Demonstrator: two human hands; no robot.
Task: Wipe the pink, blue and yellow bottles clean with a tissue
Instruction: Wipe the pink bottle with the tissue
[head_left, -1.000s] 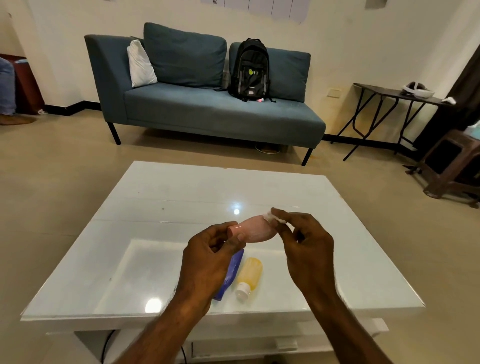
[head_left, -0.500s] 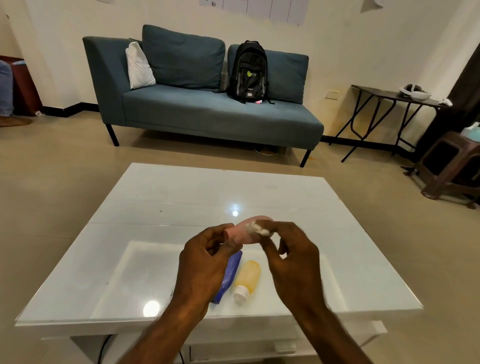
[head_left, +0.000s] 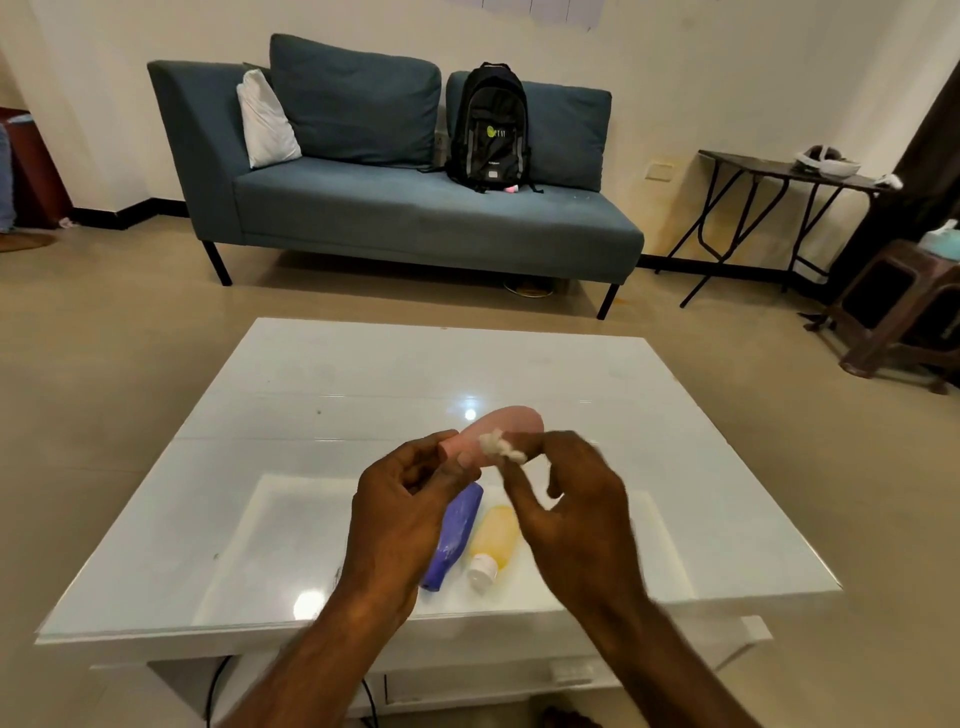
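Observation:
My left hand (head_left: 410, 512) grips the cap end of the pink bottle (head_left: 511, 423) and holds it in the air above the white table (head_left: 311, 395), its wide end pointing away and to the right. My right hand (head_left: 566, 499) pinches a small crumpled white tissue (head_left: 501, 446) and presses it against the middle of the pink bottle. Below my hands the blue bottle (head_left: 457, 535) and the yellow bottle (head_left: 497, 535) with a white cap lie side by side on the table. My left hand hides part of the blue bottle.
A blue sofa (head_left: 415, 208) with a black backpack (head_left: 488, 130) stands behind the table. A dark folding table (head_left: 779, 171) and a brown stool (head_left: 904, 312) are at the right. The glossy tabletop reflects ceiling lights.
My right hand has slid the tissue along the pink bottle from its far end toward the middle, nearer my left hand. The bottle's far end has tilted up slightly.

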